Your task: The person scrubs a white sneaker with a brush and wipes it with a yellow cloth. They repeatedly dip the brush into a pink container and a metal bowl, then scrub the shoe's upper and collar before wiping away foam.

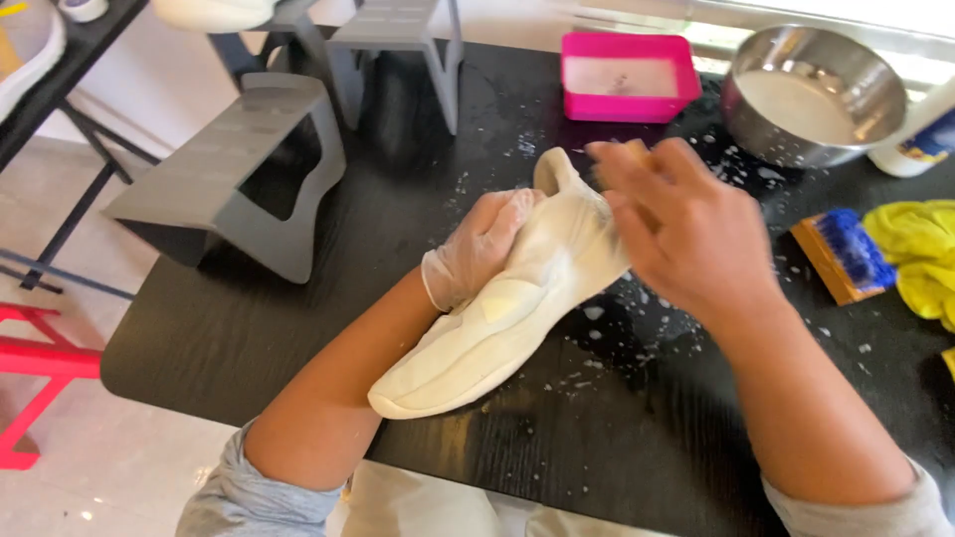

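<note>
**Hand-cleaning a white shoe on a wet tabletop**

The work surface is a dark, wood-grained table (249, 328), flecked with white foam and droplets around the working area. At its far edge stand a pink tray (627, 75) and a steel bowl (811, 94), each holding pale liquid. A wooden brush with blue bristles (844, 254) and a yellow cloth (920, 254) lie to the right. Grey stands (234, 174) occupy the left side.

The white shoe (497, 318) lies on its side near the middle of the table, toe toward the person, heel pointing away.

- Left hand (477, 249): wears a thin clear glove. It is closed around the shoe's collar, with part of the hand apparently tucked inside the opening.
- Right hand (676, 224): bare and motion-blurred. It is pressed against the heel area. A tan edge shows at the fingertips, possibly a sponge; whether the hand grips anything cannot be told.

Hazards, as judged:

1. The tabletop under the shoe is wet. Hard pressure from the right hand could make the shoe slide or twist out of the gloved grip.
2. The steel bowl stands close beyond the right hand. A wide stroke could knock it and spill its contents.
3. Foam near the table edge could drip onto the person's clothing.
</note>
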